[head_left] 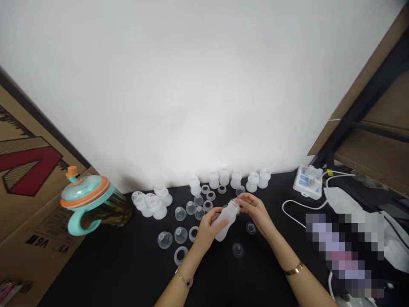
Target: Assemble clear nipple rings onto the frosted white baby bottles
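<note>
My left hand (212, 228) is wrapped round a frosted white baby bottle (224, 224), which tilts with its mouth up and to the right. At that mouth, the fingers of my right hand (252, 207) are closed on a small clear piece; its exact shape is mostly hidden by the fingers. Two clear nipples (238, 250) lie on the black table close to the bottle. Left of my left hand are several clear dome caps (180, 235) and several white collar rings (181, 255).
Several open white bottles (253, 182) stand along the wall, with capped bottles (155, 207) farther left. A large teal-lidded jug (92, 204) is beside a cardboard box (38, 238). On the right are a white plastic case (308, 182), a white cable (295, 201) and a pixelated patch.
</note>
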`<control>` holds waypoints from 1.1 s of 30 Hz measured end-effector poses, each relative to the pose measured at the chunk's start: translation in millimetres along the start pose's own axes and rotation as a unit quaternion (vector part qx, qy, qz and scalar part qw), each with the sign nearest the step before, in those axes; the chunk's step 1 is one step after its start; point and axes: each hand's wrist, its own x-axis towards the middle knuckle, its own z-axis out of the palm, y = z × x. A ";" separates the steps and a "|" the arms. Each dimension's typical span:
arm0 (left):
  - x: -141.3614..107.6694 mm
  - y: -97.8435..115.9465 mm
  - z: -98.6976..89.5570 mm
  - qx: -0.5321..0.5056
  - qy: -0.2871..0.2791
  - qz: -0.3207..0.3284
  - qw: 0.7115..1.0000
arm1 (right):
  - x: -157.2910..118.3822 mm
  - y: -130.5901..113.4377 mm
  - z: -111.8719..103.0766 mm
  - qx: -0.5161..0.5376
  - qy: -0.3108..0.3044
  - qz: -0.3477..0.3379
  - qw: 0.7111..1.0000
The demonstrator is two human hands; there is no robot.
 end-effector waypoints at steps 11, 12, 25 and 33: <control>-1.6 -0.2 0.5 0.021 0.018 0.017 0.999 | 0.5 2.3 0.0 -0.012 0.009 -0.001 1.000; -2.1 0.3 0.9 0.028 0.022 0.020 0.999 | 0.5 2.2 0.0 -0.014 0.009 -0.002 1.000; -7.4 6.3 3.6 0.117 0.039 0.059 0.991 | 3.2 5.7 -3.7 -0.026 0.009 -0.001 1.000; -11.3 11.0 5.0 0.194 0.058 0.085 0.976 | 3.3 6.6 -3.7 -0.028 0.010 -0.005 1.000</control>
